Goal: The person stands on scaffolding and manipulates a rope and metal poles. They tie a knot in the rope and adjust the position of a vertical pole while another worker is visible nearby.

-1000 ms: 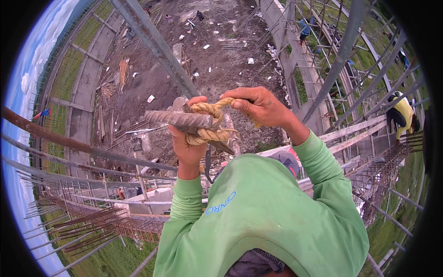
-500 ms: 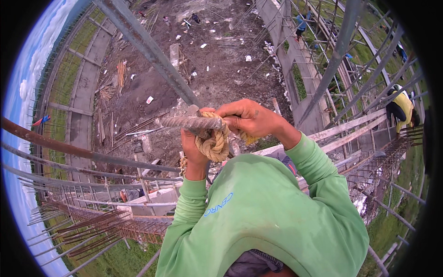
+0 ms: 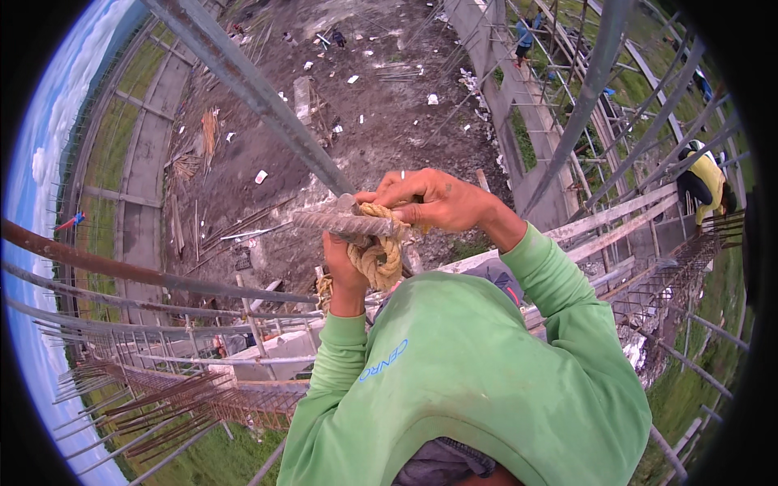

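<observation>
A thick yellow rope (image 3: 375, 266) loops in a loose bundle around the end of a short ribbed steel bar (image 3: 328, 223), next to the lower end of a long grey metal pipe (image 3: 251, 93). My right hand (image 3: 447, 201) is closed beside the bar's end, thumb and fingers pinching a rope strand. Below the bar, my left hand (image 3: 347, 274) comes up against the rope's left side. Most of its fingers are hidden behind the bar and rope; it looks closed, though what it grips is out of sight. Both arms wear green sleeves.
A brown pipe (image 3: 154, 269) and several grey ones run in from the left. Bundled rebar (image 3: 194, 397) lies lower left. White-painted planks (image 3: 624, 223) extend right toward a person in yellow (image 3: 707, 182). Far below is dirt ground (image 3: 381, 105) with scattered debris.
My right hand has shifted slightly and its fingers have changed position. A rope strand now crosses over the bar's end, and the loops sit differently. My left hand stays beside the rope.
</observation>
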Demonstrator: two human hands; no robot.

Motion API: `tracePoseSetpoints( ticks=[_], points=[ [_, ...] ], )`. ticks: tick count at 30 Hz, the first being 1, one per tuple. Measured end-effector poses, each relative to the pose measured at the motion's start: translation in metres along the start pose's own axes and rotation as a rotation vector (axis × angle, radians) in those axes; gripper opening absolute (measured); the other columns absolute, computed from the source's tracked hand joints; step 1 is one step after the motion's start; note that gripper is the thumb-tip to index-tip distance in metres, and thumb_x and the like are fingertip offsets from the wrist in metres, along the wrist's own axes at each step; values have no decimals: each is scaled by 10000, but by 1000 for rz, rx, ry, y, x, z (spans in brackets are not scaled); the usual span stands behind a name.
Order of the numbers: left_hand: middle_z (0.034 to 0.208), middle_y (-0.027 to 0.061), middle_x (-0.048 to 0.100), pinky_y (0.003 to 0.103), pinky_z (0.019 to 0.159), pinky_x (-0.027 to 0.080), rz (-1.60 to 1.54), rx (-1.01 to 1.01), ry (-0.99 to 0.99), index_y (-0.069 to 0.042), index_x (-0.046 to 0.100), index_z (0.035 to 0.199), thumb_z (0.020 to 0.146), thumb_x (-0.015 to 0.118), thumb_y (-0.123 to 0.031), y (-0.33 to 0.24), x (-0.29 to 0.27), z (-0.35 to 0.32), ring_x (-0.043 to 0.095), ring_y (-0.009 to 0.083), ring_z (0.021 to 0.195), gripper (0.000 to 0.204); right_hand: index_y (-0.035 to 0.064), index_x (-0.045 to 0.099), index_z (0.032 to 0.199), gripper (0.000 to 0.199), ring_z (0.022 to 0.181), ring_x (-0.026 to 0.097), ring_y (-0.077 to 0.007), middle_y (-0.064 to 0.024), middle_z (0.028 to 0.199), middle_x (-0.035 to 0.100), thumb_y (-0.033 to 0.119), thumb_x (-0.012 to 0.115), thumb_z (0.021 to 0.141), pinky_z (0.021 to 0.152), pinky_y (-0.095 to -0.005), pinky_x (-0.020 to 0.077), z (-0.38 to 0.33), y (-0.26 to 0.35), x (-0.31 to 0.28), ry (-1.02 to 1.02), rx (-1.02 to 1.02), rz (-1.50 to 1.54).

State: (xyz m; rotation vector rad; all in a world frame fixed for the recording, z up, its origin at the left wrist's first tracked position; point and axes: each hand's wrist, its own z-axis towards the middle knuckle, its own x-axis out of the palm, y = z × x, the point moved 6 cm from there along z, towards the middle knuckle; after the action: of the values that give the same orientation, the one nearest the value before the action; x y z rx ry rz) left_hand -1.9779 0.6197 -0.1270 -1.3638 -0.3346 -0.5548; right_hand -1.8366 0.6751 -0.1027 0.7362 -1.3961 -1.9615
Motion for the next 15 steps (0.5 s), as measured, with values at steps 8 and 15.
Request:
tracePoseSetpoints(
  ticks=[8,15],
  points=[
    [1055,128,647,333,768,569,-42,-23,-107,57,536,1239,998,499,-550,-2,-3,-1,670,202,909,654,0,670,1150,291,969,609,-135,-38,1003,648,169,725,919,851,-297,498,-3,-21,9,-154,80,446],
    [1053,95,639,287,703,530,-83,38,-256,25,554,1205,998,482,-577,3,-17,3,634,157,840,641,-18,531,1314,471,1088,624,-191,-113,1202,632,241,688,954,948,-344,526,-11,-53,39,-574,185,899]
  ],
)
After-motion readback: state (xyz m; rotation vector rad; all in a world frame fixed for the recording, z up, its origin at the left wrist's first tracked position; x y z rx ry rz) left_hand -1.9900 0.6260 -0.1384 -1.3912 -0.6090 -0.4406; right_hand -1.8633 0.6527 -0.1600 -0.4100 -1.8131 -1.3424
